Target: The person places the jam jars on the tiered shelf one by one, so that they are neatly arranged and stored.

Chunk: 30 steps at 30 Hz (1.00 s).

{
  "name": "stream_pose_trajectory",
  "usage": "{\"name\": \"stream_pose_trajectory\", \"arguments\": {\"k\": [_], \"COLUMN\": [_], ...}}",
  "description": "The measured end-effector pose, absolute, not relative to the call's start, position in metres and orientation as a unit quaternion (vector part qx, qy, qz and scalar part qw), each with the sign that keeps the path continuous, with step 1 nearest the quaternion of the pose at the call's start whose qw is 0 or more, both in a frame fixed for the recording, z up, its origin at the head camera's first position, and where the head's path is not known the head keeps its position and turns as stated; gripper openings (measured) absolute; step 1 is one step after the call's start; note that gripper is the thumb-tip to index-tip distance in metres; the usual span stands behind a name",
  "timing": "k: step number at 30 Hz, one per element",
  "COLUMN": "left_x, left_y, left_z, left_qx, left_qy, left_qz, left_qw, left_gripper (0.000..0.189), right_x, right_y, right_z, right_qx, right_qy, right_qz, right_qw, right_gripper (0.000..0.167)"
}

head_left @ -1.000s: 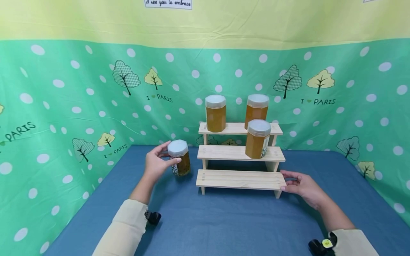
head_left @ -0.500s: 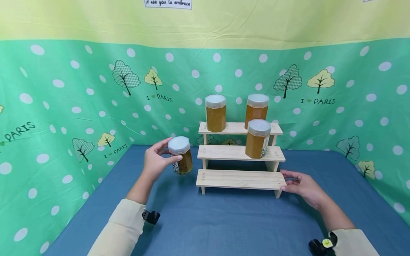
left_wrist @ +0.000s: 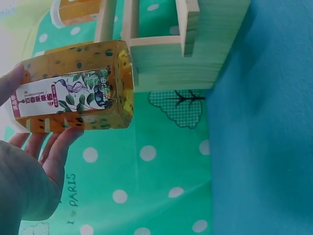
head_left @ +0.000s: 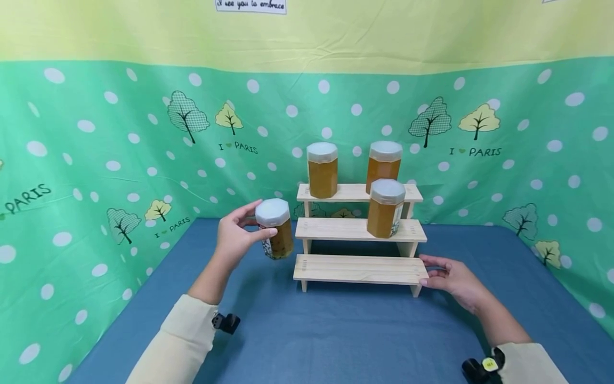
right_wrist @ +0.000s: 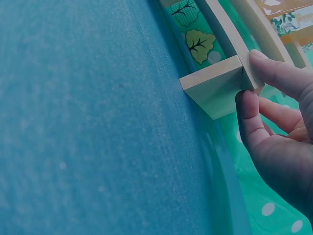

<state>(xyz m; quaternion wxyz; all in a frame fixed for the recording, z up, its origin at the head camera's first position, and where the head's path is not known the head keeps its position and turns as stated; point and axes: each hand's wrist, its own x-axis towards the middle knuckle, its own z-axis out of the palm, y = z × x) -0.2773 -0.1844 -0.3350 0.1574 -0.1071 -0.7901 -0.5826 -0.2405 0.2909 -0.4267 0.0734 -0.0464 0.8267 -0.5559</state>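
Observation:
My left hand (head_left: 235,234) grips an eight-sided jam jar (head_left: 282,240) by its sides, thumb in front. It hangs above the table, left of the three-step wooden stand (head_left: 360,268), its white lid up and slightly tilted. The left wrist view shows a printed label and dark seeds in the amber jam (left_wrist: 73,63). At the bottom step's right end, my right hand (head_left: 453,282) pinches the board between thumb and fingers; the right wrist view shows the fingertips (right_wrist: 248,100) against the board's end.
Two amber jars stand on the top step, a left one (head_left: 323,173) and a right one (head_left: 384,168). Another jar (head_left: 386,213) stands on the middle step's right part. Blue cloth (head_left: 336,330) covers the table; a green dotted curtain (head_left: 283,133) hangs behind.
My left hand has lifted the jam jar off the table and moved it slightly right, toward the stand. My right hand has stayed at the bottom step's end.

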Motion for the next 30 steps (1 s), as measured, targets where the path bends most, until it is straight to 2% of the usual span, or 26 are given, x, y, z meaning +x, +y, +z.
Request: {"name": "stream_pose_trajectory", "arguments": {"k": [30], "left_x": [-0.293], "left_y": [-0.149], "left_z": [-0.303], "left_qx": [-0.137], "left_qy": [-0.792], "left_qz": [-0.578], "left_qw": [0.141], "left_gripper": [0.073], "right_x": [-0.242], "right_y": [0.293], "right_z": [-0.43], "right_qx": [-0.048], "right_qy": [0.828], "right_qz": [-0.554], "right_qw": [0.072], "right_gripper": [0.079]}}
